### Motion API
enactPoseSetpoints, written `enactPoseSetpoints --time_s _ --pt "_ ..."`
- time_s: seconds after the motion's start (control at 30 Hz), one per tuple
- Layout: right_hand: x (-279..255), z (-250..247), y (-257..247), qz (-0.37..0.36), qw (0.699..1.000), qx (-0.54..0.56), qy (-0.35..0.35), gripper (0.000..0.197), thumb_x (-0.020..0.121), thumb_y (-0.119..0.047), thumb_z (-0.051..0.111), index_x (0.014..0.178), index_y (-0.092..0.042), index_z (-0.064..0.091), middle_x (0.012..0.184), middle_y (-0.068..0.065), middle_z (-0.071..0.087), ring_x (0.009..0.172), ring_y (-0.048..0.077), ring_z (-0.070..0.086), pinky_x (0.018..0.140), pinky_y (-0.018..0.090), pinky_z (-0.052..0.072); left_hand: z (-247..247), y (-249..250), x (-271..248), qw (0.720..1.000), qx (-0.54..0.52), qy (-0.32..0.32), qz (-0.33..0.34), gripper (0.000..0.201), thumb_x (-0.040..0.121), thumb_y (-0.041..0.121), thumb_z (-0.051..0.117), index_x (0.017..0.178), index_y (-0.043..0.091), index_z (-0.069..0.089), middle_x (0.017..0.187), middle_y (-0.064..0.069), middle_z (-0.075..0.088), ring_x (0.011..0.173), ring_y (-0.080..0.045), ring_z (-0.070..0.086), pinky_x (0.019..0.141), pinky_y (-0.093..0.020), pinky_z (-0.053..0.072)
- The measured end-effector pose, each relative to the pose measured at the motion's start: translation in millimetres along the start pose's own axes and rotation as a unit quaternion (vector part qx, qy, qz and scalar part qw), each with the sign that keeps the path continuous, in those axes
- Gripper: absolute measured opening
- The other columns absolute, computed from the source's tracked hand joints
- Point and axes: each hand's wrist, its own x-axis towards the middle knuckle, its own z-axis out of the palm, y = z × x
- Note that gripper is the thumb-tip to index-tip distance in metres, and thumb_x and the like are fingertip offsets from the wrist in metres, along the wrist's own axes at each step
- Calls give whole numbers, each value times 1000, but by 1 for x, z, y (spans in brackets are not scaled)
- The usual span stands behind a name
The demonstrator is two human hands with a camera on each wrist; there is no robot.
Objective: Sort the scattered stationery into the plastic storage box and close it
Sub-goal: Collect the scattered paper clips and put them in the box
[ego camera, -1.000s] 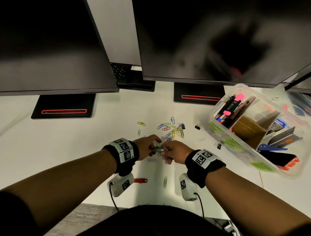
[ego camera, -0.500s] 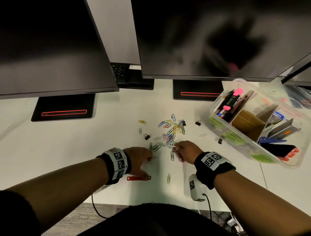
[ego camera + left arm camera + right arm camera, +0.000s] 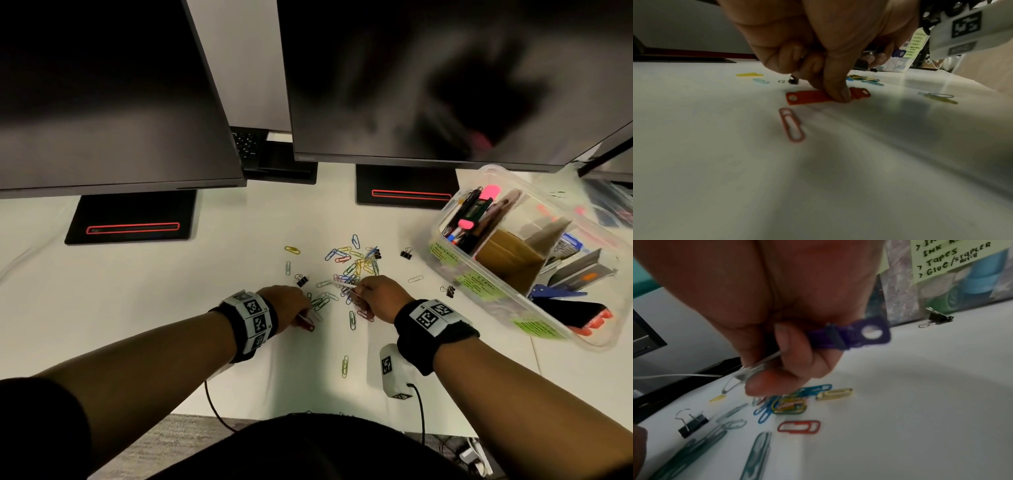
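My left hand (image 3: 286,306) pinched a flat red tag (image 3: 809,97) against the desk (image 3: 137,294), a red paper clip (image 3: 792,125) just beside it. My right hand (image 3: 375,298) curled round a purple tag (image 3: 849,335) and a clear strip (image 3: 754,366) above the clip pile (image 3: 349,265). The open storage box (image 3: 445,270) sat at two o'clock.

The worktop (image 3: 900,162) is smooth, matt white with a faint sheen. Coated wire paper clips (image 3: 798,426) look glossy. The storage box (image 3: 455,270) is clear plastic bearing green paper labels (image 3: 476,285). Black binder clips (image 3: 692,425) have bare metal handles.
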Motion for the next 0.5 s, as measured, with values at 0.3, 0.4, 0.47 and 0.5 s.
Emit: enactPoseSetpoints --time_s 0.3,0.4,0.47,0.5 --pt "-27 -48 -26 -33 994 102 19 26 98 -12 41 83 -9 61 61 3 53 41 5 49 37 16 30 -53 32 9 996 -79 51 -5 31 97 35 42 103 9 56 101 -16 65 95 -32 60 81 -35 46" --pt "-41 -84 -29 -39 980 188 59 29 98 -12 41 76 -15 60 60 2 51 38 5 47 40 18 25 -95 61 21 985 -167 47 -10 19 99 27 41 92 10 47 81 -7 58 79 -25 52 74 -31 39" --pt "-52 -112 -25 -37 968 226 99 30 99 -12 40 78 -15 60 59 1 51 37 4 46 39 17 24 -120 86 31 957 -289 32 -11 19 99 19 41 82 11 42 70 -2 48 69 -21 52 74 -31 41" --pt "-57 -128 -19 -30 961 244 126 30 99 -12 39 78 -15 60 59 1 51 38 5 45 38 16 25 -133 102 37 930 -368 27 -2 23 99 15 41 77 12 41 68 -2 48 60 -15 57 70 -31 46"
